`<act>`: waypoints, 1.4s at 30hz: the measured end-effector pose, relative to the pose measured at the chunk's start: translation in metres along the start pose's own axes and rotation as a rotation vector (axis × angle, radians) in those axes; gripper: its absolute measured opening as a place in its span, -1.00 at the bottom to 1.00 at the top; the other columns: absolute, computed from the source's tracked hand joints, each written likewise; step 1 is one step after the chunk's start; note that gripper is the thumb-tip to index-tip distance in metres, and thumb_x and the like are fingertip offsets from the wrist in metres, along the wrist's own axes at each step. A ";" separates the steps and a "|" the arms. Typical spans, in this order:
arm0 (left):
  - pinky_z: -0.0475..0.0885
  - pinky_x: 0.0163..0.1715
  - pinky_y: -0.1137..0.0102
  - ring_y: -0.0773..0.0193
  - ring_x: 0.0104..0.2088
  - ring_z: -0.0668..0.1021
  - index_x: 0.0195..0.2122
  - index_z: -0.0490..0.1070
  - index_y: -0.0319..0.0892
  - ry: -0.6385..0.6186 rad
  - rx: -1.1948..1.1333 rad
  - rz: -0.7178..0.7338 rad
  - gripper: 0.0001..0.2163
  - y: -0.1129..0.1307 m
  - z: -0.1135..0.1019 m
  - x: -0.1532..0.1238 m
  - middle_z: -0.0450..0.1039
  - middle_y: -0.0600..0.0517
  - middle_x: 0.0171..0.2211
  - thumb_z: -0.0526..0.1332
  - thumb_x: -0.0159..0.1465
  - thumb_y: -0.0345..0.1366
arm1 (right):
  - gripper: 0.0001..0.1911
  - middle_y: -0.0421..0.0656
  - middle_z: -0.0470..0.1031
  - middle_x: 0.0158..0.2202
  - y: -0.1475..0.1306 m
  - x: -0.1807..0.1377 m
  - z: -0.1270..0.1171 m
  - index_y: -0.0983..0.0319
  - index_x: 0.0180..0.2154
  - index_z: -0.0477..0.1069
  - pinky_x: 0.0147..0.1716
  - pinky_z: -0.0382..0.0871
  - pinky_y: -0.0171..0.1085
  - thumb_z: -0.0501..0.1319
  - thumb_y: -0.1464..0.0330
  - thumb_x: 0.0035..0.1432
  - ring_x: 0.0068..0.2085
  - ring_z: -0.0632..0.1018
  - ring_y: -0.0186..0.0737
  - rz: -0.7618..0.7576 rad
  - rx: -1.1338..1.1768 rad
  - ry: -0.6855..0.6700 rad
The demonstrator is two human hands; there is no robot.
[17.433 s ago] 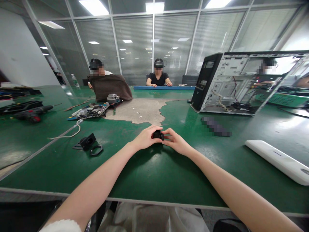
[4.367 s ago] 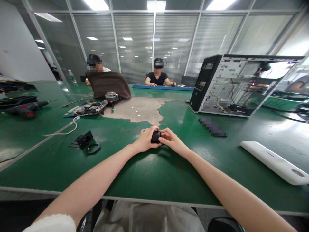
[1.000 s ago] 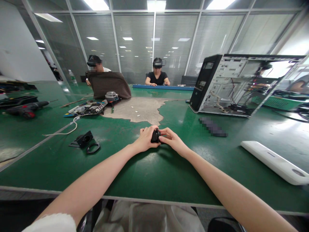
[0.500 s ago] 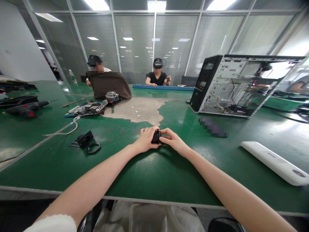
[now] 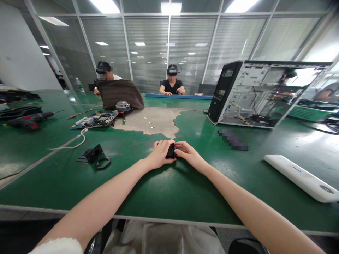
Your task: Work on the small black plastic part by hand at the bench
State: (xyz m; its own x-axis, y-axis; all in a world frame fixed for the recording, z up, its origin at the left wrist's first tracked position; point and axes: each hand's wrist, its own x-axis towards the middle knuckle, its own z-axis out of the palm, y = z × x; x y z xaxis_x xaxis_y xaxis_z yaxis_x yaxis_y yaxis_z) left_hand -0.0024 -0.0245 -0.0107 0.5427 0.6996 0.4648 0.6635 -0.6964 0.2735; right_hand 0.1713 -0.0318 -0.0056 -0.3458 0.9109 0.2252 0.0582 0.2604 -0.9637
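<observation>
Over the middle of the green table [image 5: 169,197], a small black part [image 5: 171,151] sits between my two hands; its exact kind is too small to tell. My left hand [image 5: 160,152] is wrapped round its left side, partly covering it. From the right, my right hand [image 5: 186,152] grips its edge between thumb and fingers. To the left on the table lie a black bracket with a round hole [image 5: 92,154] and, beside it, a black ring [image 5: 102,163].
An opened computer case [image 5: 246,93] stands at the right. Nearer are a dark pixelated object [image 5: 233,139] and a long white device [image 5: 299,176]. A circuit board [image 5: 94,119], a cable and a power drill [image 5: 30,120] lie left. Two people sit across the table.
My hands and the black part stay almost in place. The person across the table has lowered a raised hand. The view has shifted very slightly.
</observation>
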 end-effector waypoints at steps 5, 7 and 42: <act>0.10 -0.12 0.19 0.06 -0.12 0.29 0.03 0.01 -0.08 0.006 0.003 0.003 -0.43 0.000 0.000 -0.001 0.23 -0.05 -0.11 0.24 0.03 -0.19 | -0.71 -0.21 0.37 -0.24 -0.004 -0.003 -0.002 0.19 -0.28 0.30 -0.20 0.38 -0.19 0.27 0.27 -0.09 -0.27 0.48 -0.29 -0.017 -0.001 -0.052; 0.10 -0.11 0.19 0.07 -0.12 0.29 0.03 0.01 -0.08 0.005 0.008 0.006 -0.44 0.000 0.000 -0.001 0.23 -0.04 -0.11 0.24 0.03 -0.19 | -0.68 -0.21 0.36 -0.22 -0.006 -0.005 -0.003 0.18 -0.27 0.29 -0.21 0.38 -0.20 0.29 0.29 -0.11 -0.25 0.48 -0.28 -0.026 0.002 -0.062; 0.08 -0.02 0.20 0.12 -0.09 0.33 0.00 -0.02 -0.12 0.024 0.022 0.125 -0.45 -0.003 0.000 0.001 0.25 -0.04 -0.11 0.23 0.04 -0.21 | -0.74 -0.19 0.33 -0.27 0.000 -0.001 0.001 0.19 -0.25 0.22 -0.23 0.33 -0.19 0.19 0.27 0.00 -0.28 0.44 -0.29 -0.010 -0.007 -0.052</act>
State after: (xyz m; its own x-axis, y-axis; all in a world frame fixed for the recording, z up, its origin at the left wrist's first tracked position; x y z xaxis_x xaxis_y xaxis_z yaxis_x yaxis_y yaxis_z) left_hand -0.0038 -0.0215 -0.0110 0.6097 0.6029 0.5145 0.6022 -0.7744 0.1939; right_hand 0.1708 -0.0334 -0.0065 -0.3943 0.8905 0.2270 0.0614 0.2720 -0.9603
